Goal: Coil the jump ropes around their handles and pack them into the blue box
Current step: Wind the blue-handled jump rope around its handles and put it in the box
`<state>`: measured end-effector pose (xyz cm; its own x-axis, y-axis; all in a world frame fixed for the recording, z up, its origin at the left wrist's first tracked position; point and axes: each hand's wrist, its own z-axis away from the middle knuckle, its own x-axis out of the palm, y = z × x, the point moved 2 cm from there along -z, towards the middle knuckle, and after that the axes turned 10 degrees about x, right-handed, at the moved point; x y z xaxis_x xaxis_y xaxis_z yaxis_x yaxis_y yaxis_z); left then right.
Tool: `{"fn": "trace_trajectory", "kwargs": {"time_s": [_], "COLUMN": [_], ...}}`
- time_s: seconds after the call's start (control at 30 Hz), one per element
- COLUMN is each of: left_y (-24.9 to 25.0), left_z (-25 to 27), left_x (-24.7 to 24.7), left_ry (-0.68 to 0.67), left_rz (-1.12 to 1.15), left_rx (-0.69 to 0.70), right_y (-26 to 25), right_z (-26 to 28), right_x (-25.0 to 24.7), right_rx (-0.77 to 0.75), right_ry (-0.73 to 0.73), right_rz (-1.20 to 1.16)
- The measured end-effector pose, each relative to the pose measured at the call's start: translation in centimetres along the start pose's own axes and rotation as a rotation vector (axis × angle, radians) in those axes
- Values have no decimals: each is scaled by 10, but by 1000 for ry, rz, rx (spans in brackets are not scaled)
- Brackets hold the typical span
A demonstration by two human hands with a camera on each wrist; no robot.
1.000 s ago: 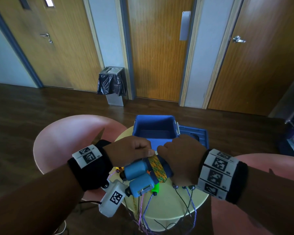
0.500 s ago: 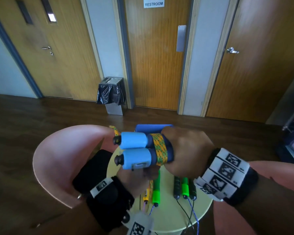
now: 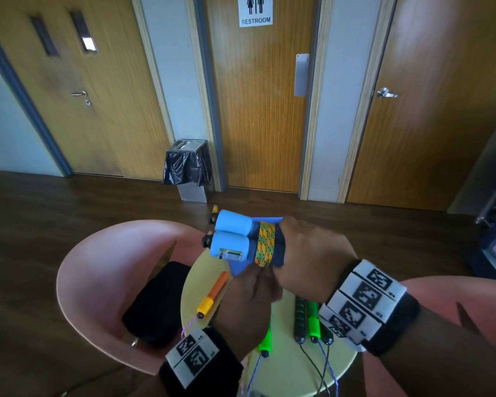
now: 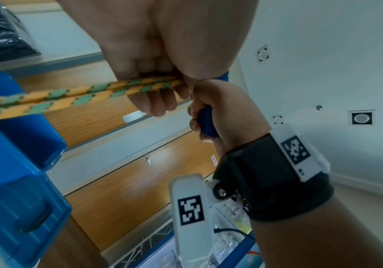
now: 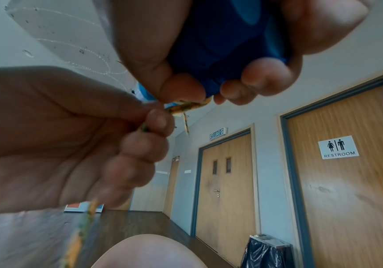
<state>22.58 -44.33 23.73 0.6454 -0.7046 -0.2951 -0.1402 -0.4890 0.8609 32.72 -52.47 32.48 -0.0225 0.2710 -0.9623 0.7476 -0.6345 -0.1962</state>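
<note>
My right hand (image 3: 301, 250) grips two blue handles (image 3: 232, 238) held side by side above the table, fingers curled round their dark ends (image 5: 227, 45). A few turns of orange-green rope (image 3: 265, 244) circle the handles. Just below them my left hand (image 3: 255, 285) pinches that rope (image 4: 71, 98), which runs taut from its fingers (image 4: 154, 107). The blue box (image 3: 267, 218) is mostly hidden behind the handles; in the left wrist view the blue box (image 4: 14, 181) stands close at the left.
On the round yellow table (image 3: 287, 371) lie other ropes: an orange handle (image 3: 214, 293), green handles (image 3: 265, 342) and black ones (image 3: 299, 319). Pink chairs (image 3: 98, 267) flank the table, the left one bearing a black pouch (image 3: 158, 305). A bin (image 3: 188, 167) stands by the doors.
My left hand has gone from the top of the handles to beneath them, carrying the rope round. The right hand has lifted the handles, hiding most of the box.
</note>
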Motion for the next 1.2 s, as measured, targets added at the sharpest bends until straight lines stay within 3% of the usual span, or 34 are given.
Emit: {"fn": "trace_trajectory", "kwargs": {"time_s": [0.37,0.57,0.77,0.93,1.07,1.2], "left_y": [-2,3,-2,-1,4,6], "left_z": [8,11,-4,-23,-42,-48], "left_x": [4,3,-20,-40,-53,-58], "left_ry": [158,-45,-428,-745,-786,-753], "left_rz": [109,111,-19,-394,-586,-564], "left_rx": [-131,-149,-207,-50,40,68], "right_y": [0,7,18,4,-5,-5], "right_z": [1,-9,-16,2,10,8], "right_x": [4,18,51,65,63,54], "right_rx": [20,75,89,-123,-312,-369], "right_ry": [-45,-59,-288,-422,-514,-510], "right_rz": [18,179,317,441,554,525]}}
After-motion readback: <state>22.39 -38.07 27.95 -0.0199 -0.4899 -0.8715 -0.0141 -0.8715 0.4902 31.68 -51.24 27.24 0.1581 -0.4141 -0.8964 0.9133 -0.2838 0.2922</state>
